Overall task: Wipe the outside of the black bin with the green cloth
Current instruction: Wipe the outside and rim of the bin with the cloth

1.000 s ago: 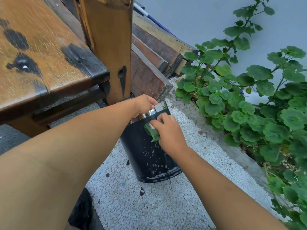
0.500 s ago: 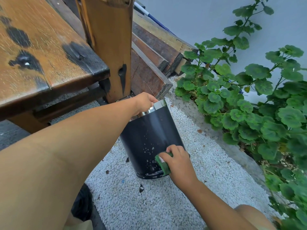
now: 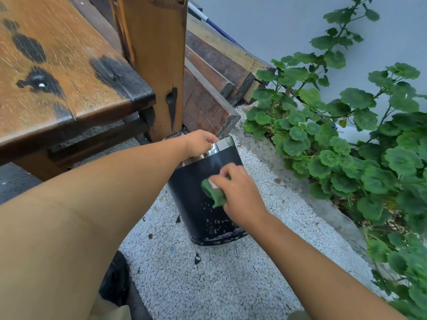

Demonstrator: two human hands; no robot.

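Pale gravel floor [image 3: 208,285] carries the black bin [image 3: 191,204], and loose stones make poor footing: press too hard and the bin could skid or tip. Your left hand [image 3: 199,143] has its grip curled over the bin's shiny rim [image 3: 221,145], steadying it. Your right hand [image 3: 240,195] has its grip closed on the green cloth [image 3: 213,192], pressed against the bin's near wall, above pale specks lower down. Behind the bin stand the table [image 3: 69,77], a wooden post [image 3: 157,65] and stacked planks [image 3: 208,100]. Right of the bin, leafy plants [image 3: 346,146] crowd in, so the bin's far side looks hard to reach.

Far side of black bin [image 3: 187,204] unseen
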